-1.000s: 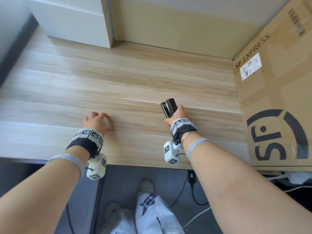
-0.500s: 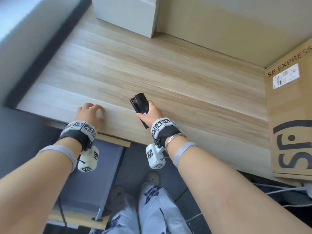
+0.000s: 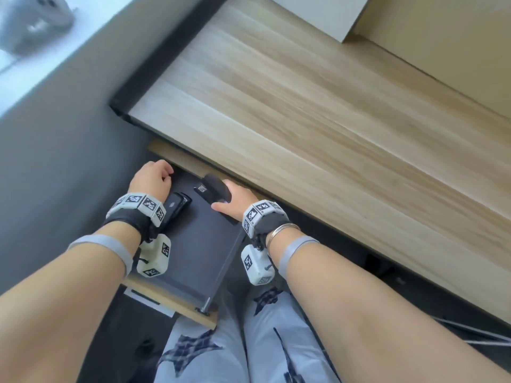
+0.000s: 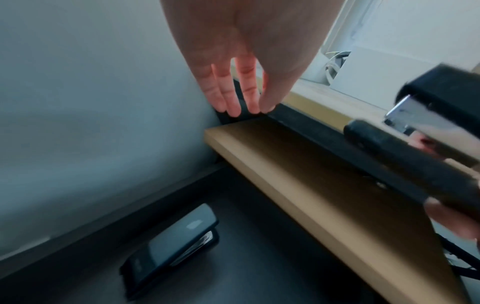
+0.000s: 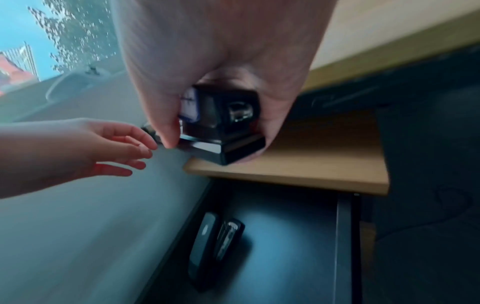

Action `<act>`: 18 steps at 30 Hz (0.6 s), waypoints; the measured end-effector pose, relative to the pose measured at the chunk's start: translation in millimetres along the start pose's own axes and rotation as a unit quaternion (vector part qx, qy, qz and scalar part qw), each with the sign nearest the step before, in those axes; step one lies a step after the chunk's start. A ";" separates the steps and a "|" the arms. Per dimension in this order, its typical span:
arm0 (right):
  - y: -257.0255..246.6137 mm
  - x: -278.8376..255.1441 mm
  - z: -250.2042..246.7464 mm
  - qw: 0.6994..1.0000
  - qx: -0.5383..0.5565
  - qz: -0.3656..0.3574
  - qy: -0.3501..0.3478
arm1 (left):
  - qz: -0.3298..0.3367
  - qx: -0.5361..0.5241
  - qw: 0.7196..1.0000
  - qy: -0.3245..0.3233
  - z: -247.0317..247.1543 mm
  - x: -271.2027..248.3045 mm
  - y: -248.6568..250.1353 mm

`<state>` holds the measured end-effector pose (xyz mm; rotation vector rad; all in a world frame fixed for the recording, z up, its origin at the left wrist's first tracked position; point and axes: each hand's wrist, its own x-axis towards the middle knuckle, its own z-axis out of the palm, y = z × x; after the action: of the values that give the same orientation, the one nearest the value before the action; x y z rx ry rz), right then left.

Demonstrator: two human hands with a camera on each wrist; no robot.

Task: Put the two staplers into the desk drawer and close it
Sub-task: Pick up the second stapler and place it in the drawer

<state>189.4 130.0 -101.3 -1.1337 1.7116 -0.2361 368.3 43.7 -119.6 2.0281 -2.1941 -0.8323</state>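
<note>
Black stapler (image 3: 217, 189) sits gripped in your right hand (image 3: 235, 201) above the open drawer (image 3: 204, 250); the other stapler (image 3: 177, 207) already lies inside. Your left hand (image 3: 150, 179) hangs relaxed, empty; release too high and it may strike the other

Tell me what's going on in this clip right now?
A person is stowing staplers. The right hand grips a black stapler over the open dark desk drawer. Another black stapler already lies inside. The left hand hangs empty near the drawer's back left corner.
</note>
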 end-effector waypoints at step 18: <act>55.7 96.2 117.9 0.953 0.006 0.301 -0.022 | -0.046 0.014 0.996 -0.075 86.5 16.4 -107.8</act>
<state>251.4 126.2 -251.0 -0.5575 1.9245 0.1578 431.7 58.7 -242.6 2.1605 -2.2129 -1.0003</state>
